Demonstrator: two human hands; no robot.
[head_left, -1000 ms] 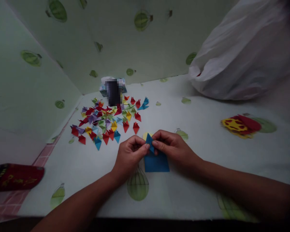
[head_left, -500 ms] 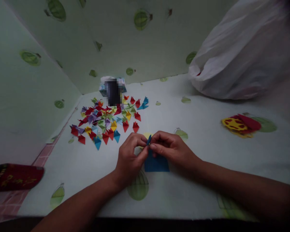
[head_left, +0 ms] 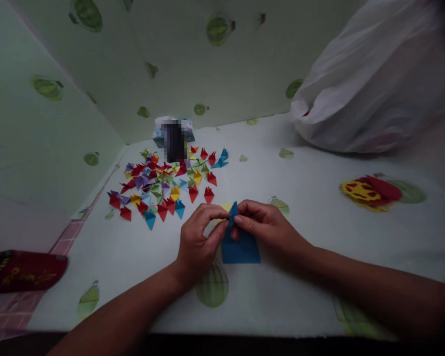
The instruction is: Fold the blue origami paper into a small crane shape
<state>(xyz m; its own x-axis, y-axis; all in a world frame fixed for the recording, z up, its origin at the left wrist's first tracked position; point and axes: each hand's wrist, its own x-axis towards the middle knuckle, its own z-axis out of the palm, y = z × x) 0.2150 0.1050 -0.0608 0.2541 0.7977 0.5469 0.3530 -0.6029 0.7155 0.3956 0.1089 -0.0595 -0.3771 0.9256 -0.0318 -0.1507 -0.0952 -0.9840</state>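
Note:
A small folded piece of blue paper point(head_left: 233, 211) is held upright between the fingertips of both hands, near the middle of the table. My left hand point(head_left: 202, 232) pinches its lower left side with thumb and forefinger. On the right side, my right hand point(head_left: 261, 220) grips it with thumb and fingers, the other fingers curled. Flat on the table below lies a square blue sheet point(head_left: 243, 249), partly covered by my right hand. Some yellow paper point(head_left: 228, 205) shows behind my hands. Left of them spread many folded paper pieces point(head_left: 162, 211) in red, blue, yellow, green and purple.
Behind the folded pieces stands a tissue box point(head_left: 158, 137) with a blurred dark object point(head_left: 175, 141) before it. A white plastic bag point(head_left: 356, 99) sits back right. Red and yellow cutouts point(head_left: 371, 193) lie at right. A red can point(head_left: 25, 272) lies at the left edge.
The folded blue paper has turned between my fingers, so more of its blue face shows. My fingertips have shifted slightly; everything else stays in place.

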